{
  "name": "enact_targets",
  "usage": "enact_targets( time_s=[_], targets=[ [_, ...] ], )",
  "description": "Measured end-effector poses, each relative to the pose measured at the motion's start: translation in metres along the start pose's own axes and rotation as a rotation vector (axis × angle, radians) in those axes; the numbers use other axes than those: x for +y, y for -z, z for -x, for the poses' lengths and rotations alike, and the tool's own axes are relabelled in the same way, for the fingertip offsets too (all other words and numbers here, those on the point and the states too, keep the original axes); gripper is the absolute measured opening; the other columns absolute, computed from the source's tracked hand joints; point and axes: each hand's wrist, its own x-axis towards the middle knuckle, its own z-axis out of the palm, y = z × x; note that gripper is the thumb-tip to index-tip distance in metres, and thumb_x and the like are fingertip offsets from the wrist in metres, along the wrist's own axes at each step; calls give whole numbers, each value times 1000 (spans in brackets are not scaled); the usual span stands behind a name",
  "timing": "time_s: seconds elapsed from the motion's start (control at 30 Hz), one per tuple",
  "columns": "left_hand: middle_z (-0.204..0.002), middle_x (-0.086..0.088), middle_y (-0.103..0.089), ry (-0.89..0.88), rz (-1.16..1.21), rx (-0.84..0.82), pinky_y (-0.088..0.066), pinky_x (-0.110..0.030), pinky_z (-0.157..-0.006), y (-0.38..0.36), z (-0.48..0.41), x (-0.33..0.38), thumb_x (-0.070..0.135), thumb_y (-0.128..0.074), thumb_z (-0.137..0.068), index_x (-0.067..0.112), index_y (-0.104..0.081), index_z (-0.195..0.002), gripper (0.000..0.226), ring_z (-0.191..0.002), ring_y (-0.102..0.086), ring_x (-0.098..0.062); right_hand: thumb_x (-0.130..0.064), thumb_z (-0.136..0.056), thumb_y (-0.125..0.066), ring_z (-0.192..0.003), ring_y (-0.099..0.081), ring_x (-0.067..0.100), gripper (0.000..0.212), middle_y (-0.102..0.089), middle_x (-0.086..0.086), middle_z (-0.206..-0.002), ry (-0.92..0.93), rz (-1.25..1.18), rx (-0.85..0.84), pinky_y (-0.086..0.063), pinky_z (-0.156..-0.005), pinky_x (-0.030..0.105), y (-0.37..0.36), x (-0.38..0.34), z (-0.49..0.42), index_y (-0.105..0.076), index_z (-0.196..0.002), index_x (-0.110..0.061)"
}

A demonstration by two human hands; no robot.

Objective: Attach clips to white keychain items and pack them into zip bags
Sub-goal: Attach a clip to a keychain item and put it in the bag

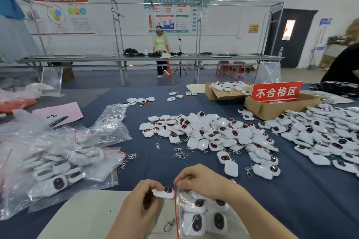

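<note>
Pinching a white keychain item [164, 192] between curled fingers, the left hand [142, 199] is holding it right at the mouth of the zip bag [196, 217], dark face turned up. The right hand [203, 180] is gripping the bag's red-striped top edge, fingers curled over it, holding the opening up just beside the item. A metal clip [169, 224] is dangling below the left hand, at the bag's edge; whether it is hooked to the held item I cannot tell. Inside the bag, several more white items are lying with their dark faces showing, and the bag is resting on a pale board [87, 211] at the near edge of the blue table [155, 167].

Further out, a big pile of keychain items [213, 134] is spreading across the middle of the table, with loose clips [180, 154] scattered just in front of it. On the left, filled bags [64, 163] are lying heaped together, near a pink sheet [58, 111]. At the far right, two cardboard boxes [272, 107] are sitting side by side, a red sign [276, 92] standing in the nearer one. A person in a pale green top [160, 43] is standing behind a long bench [136, 58] across the room.
</note>
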Motion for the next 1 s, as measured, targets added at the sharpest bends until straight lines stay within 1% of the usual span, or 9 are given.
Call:
enact_targets(
  time_s=[0.13, 0.23, 0.4, 0.47, 0.6, 0.73, 0.8, 0.93, 1.0],
  targets=[
    [-76, 15, -64, -44, -81, 13, -43, -18, -59, -2, 1, 0, 6, -76, -85, 40, -64, -88, 37, -56, -52, -2, -21, -94, -67, -79, -68, -4, 10, -75, -12, -82, 26, -101, 24, -47, -72, 8, 2, 3, 1, -76, -95, -26],
    [-93, 11, -63, -123, -149, 36, -46, -16, -64, -4, -3, 2, 0, -82, -78, 42, -65, -85, 45, -68, -61, -4, -22, -94, -67, -84, -70, 1, 10, -76, -9, -87, 40, -132, 36, -52, -82, 16, 4, 5, 2, -75, -93, -28],
    [-95, 14, -52, -185, -153, 57, -39, -17, -55, -7, -5, 3, -4, -83, -75, 38, -68, -84, 46, -65, -53, -6, -21, -94, -68, -83, -69, 5, 12, -77, -3, -90, 59, -172, 36, -55, -90, 24, 3, 6, 2, -76, -90, -29],
    [-95, 16, -52, -223, -173, 54, -43, -19, -58, -7, -4, 3, -6, -84, -73, 40, -68, -83, 49, -70, -54, -8, -22, -93, -68, -82, -69, 5, 12, -78, 0, -93, 57, -188, 41, -55, -91, 28, 3, 6, 2, -77, -90, -30],
    [-94, 17, -51, -274, -208, 28, -43, -10, -66, -13, -5, 8, -4, -84, -73, 38, -66, -83, 47, -70, -56, -4, -23, -92, -68, -77, -67, 6, 14, -77, -4, -85, 50, -281, 40, -53, -85, 30, 3, 8, 2, -79, -89, -31],
    [-95, 16, -50, -200, -243, -95, -42, -12, -62, -21, -8, 13, 6, -75, -83, 43, -65, -80, 39, -71, -56, -7, -22, -91, -67, -76, -68, 8, 14, -77, -3, -83, 47, -333, 45, -53, -81, 22, 2, 9, 2, -79, -89, -29],
    [-95, 14, -54, -169, -226, -110, -45, -12, -66, -26, -8, 17, 14, -70, -82, 49, -61, -88, 37, -78, -60, -6, -23, -90, -68, -75, -69, 8, 14, -77, -2, -82, 49, -336, 49, -52, -78, 20, 1, 9, 1, -79, -89, -31],
    [-99, 28, -64, 15, -65, -123, -47, -10, -71, -33, -4, 26, 42, -62, -69, 59, -55, -102, 38, -77, -64, 2, -22, -87, -73, -72, -64, 5, 15, -71, -8, -72, 55, -295, 87, -50, -74, 17, 1, 10, -1, -79, -87, -36],
    [-98, 29, -64, 50, -63, -178, -46, -11, -70, -32, -5, 28, 53, -57, -62, 54, -57, -105, 43, -72, -62, 2, -21, -86, -74, -68, -63, 5, 15, -67, -6, -69, 60, -272, 91, -49, -71, 16, 3, 8, -1, -78, -86, -36]
  ],
)
